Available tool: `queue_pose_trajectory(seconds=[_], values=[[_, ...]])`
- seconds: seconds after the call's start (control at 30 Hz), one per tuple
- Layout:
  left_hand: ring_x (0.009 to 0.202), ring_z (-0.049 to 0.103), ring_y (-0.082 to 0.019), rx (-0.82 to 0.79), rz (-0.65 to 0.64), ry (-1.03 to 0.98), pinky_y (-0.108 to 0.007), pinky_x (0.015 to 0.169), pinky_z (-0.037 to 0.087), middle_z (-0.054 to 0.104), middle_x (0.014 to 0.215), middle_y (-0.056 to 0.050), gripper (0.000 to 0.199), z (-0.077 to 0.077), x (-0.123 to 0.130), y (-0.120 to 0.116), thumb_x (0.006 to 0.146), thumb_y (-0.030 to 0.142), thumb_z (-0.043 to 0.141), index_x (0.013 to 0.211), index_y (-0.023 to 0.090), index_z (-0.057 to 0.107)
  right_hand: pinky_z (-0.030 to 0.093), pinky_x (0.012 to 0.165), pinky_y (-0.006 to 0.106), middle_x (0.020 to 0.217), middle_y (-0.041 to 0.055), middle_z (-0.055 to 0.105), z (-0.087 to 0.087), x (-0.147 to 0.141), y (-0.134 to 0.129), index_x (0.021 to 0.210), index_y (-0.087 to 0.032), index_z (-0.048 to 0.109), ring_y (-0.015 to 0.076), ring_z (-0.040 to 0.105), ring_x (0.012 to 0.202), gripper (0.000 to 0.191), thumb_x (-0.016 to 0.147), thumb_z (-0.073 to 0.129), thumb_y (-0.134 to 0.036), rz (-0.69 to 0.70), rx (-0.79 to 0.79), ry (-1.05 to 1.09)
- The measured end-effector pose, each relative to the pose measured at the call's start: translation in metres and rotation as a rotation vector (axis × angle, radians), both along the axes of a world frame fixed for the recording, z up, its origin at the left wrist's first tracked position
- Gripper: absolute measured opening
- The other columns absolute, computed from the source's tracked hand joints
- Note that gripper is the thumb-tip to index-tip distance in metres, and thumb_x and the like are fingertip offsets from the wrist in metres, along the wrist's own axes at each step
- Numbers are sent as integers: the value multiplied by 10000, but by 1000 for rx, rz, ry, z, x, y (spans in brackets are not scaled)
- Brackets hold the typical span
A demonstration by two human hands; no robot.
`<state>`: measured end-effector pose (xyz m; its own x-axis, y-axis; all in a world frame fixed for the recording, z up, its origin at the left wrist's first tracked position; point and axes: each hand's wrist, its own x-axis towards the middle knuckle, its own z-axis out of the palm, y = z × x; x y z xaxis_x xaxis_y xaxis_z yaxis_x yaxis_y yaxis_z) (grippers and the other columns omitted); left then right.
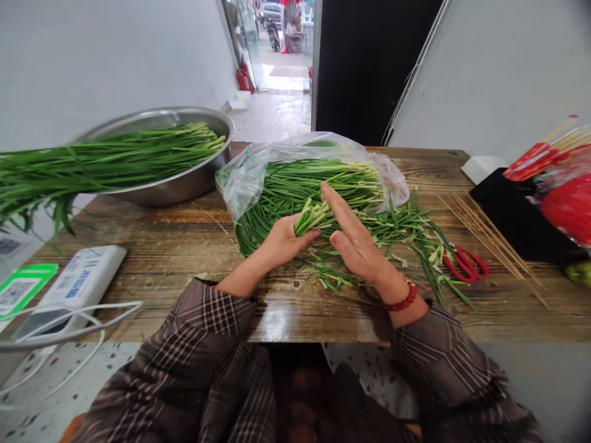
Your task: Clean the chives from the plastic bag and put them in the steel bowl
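My left hand is wrapped round a small bunch of garlic chives, its pale cut ends pointing right. My right hand is held flat with fingers outstretched, its palm facing those ends; whether it touches them I cannot tell. Behind both hands a larger heap of chives lies in an opened clear plastic bag. Loose trimmings are scattered under and to the right of my right hand. Red-handled scissors lie among them, blades partly covered by the scraps.
A steel basin at the left holds more chives hanging over its rim. Thin wooden skewers lie at the right, near a black box. A white device with cables and a green-framed code card stand at the near left.
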<state>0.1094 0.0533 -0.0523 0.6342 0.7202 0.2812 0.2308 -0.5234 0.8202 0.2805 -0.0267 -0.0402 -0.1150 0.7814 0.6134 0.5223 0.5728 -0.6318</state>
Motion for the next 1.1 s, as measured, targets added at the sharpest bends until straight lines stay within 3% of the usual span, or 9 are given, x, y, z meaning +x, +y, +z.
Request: queue_pose_trajectory(seconds=[0.1, 0.2, 0.27, 0.33, 0.5, 0.63, 0.87, 1.1], values=[[808, 648, -193, -7, 17, -4, -312, 800, 519, 716, 879, -36, 269, 0, -3, 2, 788, 358, 673, 938, 135, 680, 452, 1053, 429, 1470, 95, 467, -6, 3, 4, 1402, -261, 425, 221, 531, 1275, 511, 971, 333, -519, -106, -29, 188], [813, 656, -208, -17, 49, -14, -342, 812, 524, 718, 884, -50, 310, 0, -4, 4, 766, 390, 698, 932, 129, 689, 541, 834, 350, 1108, 80, 681, -10, 11, 8, 1181, -229, 587, 174, 668, 924, 364, 952, 437, -468, -289, -84, 376], [833, 660, -218, -28, 68, -32, -355, 820, 524, 720, 909, -64, 348, 0, -5, 4, 760, 419, 703, 946, 124, 691, 530, 709, 303, 869, 38, 697, -11, 12, 8, 1023, -211, 641, 146, 648, 750, 290, 933, 486, -438, -266, -159, 354], [867, 662, -226, -38, 75, -59, -363, 840, 521, 721, 949, -77, 379, 0, -5, 5, 764, 431, 698, 981, 120, 689, 501, 651, 280, 773, 16, 682, -9, 9, 7, 942, -201, 662, 136, 620, 690, 231, 905, 541, -395, -163, -211, 231], [887, 661, -222, -45, 16, -64, -341, 836, 524, 721, 975, -77, 365, 3, -5, 4, 765, 387, 697, 1000, 108, 684, 471, 648, 271, 794, 11, 699, -11, -1, 6, 881, -202, 686, 136, 610, 705, 117, 848, 612, -287, -33, -201, 80], [873, 657, -204, -13, -26, -20, -319, 830, 527, 728, 946, -52, 292, 3, -4, 2, 772, 313, 679, 982, 111, 687, 450, 642, 274, 732, 18, 678, -19, -2, 10, 785, -185, 674, 136, 590, 677, 151, 860, 576, -271, -65, -235, 101], [931, 656, -207, -2, -33, -35, -327, 881, 507, 721, 1026, -67, 296, 1, -4, 3, 796, 266, 650, 1046, 110, 674, 427, 565, 239, 729, 4, 665, -19, -5, 11, 866, -181, 647, 112, 555, 601, 152, 820, 628, -325, -138, -305, 209], [831, 623, -166, 74, 8, 17, -287, 795, 494, 691, 920, -28, 241, -2, -1, 0, 731, 182, 703, 961, 130, 653, 391, 542, 242, 646, -5, 629, -25, -10, 11, 753, -182, 655, 113, 514, 558, 153, 821, 629, -317, -225, -190, 133]])
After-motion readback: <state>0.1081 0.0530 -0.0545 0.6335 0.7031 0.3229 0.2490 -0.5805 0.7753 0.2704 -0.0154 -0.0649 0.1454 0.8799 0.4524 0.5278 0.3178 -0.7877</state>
